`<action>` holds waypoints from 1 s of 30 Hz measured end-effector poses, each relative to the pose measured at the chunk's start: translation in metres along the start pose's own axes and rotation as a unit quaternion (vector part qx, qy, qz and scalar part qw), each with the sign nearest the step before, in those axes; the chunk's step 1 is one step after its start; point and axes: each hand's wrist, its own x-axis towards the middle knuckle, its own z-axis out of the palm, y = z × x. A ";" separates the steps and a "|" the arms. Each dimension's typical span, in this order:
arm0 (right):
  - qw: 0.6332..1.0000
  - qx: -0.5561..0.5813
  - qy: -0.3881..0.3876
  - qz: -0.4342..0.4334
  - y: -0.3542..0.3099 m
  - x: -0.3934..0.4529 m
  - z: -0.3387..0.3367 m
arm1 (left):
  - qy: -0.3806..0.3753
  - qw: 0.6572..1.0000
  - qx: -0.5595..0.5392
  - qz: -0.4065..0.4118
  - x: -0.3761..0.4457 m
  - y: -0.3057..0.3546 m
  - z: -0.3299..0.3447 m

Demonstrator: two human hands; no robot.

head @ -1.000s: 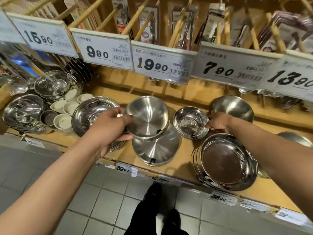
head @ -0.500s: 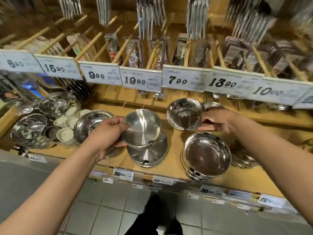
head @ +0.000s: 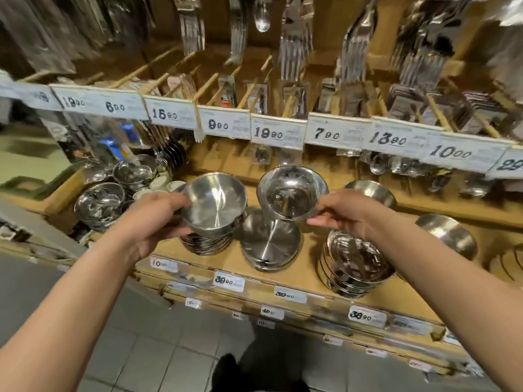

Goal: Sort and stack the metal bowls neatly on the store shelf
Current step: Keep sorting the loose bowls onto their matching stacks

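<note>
Hands (head: 152, 222) around shiny steel bowls (head: 215, 205)

hands: 2 (head: 158, 219) (head: 343, 213) | held bowls: 2 (head: 215, 203) (head: 291, 193) | shoes: 2 (head: 226, 372)

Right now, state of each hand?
Left hand: grips the brushed steel bowl by its rim.
Right hand: pinches the shiny mirror-finish bowl at its rim.

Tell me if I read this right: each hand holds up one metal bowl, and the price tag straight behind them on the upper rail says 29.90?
Not quite. The left hand and right hand do each hold a metal bowl, but the head view shows the price tag behind them reading 19.90, not 29.90.
</note>
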 end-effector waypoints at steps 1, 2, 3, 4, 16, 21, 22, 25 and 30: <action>1.000 -0.010 -0.002 0.001 -0.001 0.001 0.011 | 0.000 1.000 -0.006 0.001 0.002 0.000 -0.012; 1.000 -0.012 -0.003 0.001 -0.002 0.006 0.022 | 0.002 1.000 -0.013 0.003 0.005 0.000 -0.024; 1.000 -0.004 -0.003 0.002 -0.004 0.010 0.034 | 0.005 1.000 -0.019 0.003 0.009 0.000 -0.037; 1.000 0.006 -0.005 0.003 -0.006 0.015 0.047 | 0.011 1.000 -0.021 0.003 0.013 0.001 -0.051; 0.997 0.039 0.061 -0.042 -0.006 0.058 0.198 | 0.029 0.999 -0.017 0.011 0.057 0.002 -0.149; 0.993 0.026 0.109 -0.033 0.006 0.064 0.211 | 0.010 1.000 -0.015 -0.001 0.070 -0.002 -0.155; 0.993 0.033 0.112 -0.027 0.008 0.065 0.212 | 0.003 1.000 -0.013 -0.003 0.072 -0.002 -0.155; 0.992 0.050 0.117 -0.018 0.013 0.065 0.215 | -0.016 1.000 -0.011 -0.006 0.075 -0.003 -0.153; 0.989 0.054 0.135 -0.023 0.023 0.068 0.219 | -0.030 0.999 -0.010 -0.009 0.083 -0.002 -0.149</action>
